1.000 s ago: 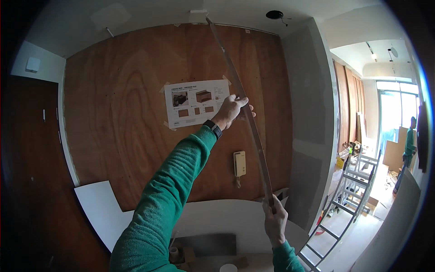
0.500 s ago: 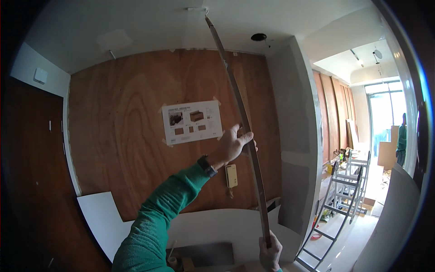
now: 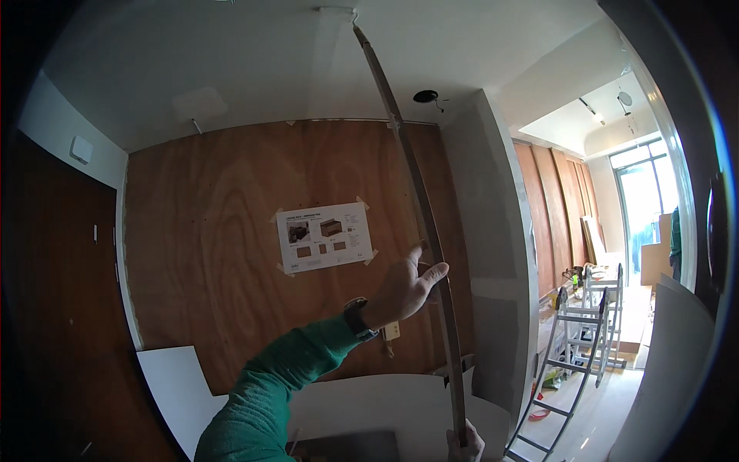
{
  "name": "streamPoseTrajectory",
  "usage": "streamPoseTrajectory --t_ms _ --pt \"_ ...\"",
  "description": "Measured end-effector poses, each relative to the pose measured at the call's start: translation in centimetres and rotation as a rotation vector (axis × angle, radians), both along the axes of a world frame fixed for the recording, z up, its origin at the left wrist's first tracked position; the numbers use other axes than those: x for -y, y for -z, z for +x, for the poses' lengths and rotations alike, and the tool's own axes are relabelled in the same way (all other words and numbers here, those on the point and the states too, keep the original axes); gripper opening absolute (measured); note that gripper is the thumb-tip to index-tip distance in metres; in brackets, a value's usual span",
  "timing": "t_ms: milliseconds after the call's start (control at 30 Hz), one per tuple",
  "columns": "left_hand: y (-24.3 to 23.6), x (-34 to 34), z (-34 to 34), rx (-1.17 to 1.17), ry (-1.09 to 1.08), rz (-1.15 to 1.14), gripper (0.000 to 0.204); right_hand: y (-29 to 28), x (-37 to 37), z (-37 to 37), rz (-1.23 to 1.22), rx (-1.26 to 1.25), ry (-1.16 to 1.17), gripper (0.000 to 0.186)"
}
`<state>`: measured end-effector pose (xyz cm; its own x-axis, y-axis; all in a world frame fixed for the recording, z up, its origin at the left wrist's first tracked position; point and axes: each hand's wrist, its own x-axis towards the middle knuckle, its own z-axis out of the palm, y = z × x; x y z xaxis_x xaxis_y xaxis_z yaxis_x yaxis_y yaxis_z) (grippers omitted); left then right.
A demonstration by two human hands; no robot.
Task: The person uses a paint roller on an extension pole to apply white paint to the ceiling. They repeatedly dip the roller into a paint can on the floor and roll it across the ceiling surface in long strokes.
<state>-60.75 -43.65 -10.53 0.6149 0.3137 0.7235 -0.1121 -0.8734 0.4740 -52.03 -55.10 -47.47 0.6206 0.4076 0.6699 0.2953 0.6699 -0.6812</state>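
Observation:
A long pole [image 3: 412,165] rises in front of me to a small white paint roller [image 3: 336,9] at the ceiling, joined by a bent wire frame. Around the middle of the pole is my left hand [image 3: 404,291], its thumb across the front and its fingers partly hidden behind. My right hand [image 3: 468,444] grips the pole low down, near the picture's lower edge, where it is partly cut off. A damp-looking strip shows on the white ceiling [image 3: 262,54] beside the roller.
Ahead stands a plywood wall [image 3: 208,254] with a taped paper sheet [image 3: 325,239]. A round dark ceiling hole [image 3: 426,96] has a wire hanging out. Left is a dark door [image 3: 58,285]; right, a metal stepladder [image 3: 577,346] stands before a bright room. A person's green sleeve [image 3: 676,235] shows there.
The view has tilted upward, so wall and sheet appear lower. The roller has moved along the ceiling toward me, away from the plywood wall. Both hands still hold the pole, lower in the picture.

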Motion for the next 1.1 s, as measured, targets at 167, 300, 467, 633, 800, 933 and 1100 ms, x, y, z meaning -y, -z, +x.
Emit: streamPoseTrajectory --t_ms 167,300,467,633,800,933,1100 --pt "0.2 2.6 0.7 -0.064 -0.046 0.050 0.055 1.1 1.2 0.7 -0.004 -0.003 0.038 0.037" --pt "-0.2 5.6 0.4 -0.093 -0.045 0.062 0.054 1.8 2.2 1.2 -0.043 -0.046 -0.002 0.037" --pt "0.2 5.7 0.8 -0.054 0.005 0.019 0.067 3.7 1.3 2.4 -0.072 0.042 0.089 0.036" --pt "0.0 3.7 1.2 -0.059 0.045 -0.018 0.072 1.6 2.5 2.2 -0.069 0.038 0.073 0.038" --pt "-0.3 0.2 1.3 0.016 0.033 -0.060 0.060 -0.7 2.6 2.5 -0.091 0.096 0.065 0.039" --pt "-1.7 -3.7 1.0 0.050 0.034 -0.130 0.063 -3.6 1.6 2.3 -0.109 0.133 0.050 0.039" --pt "-2.0 -9.5 0.6 0.111 0.033 -0.148 0.046 -6.6 -1.9 1.8 -0.234 0.199 0.137 0.036"
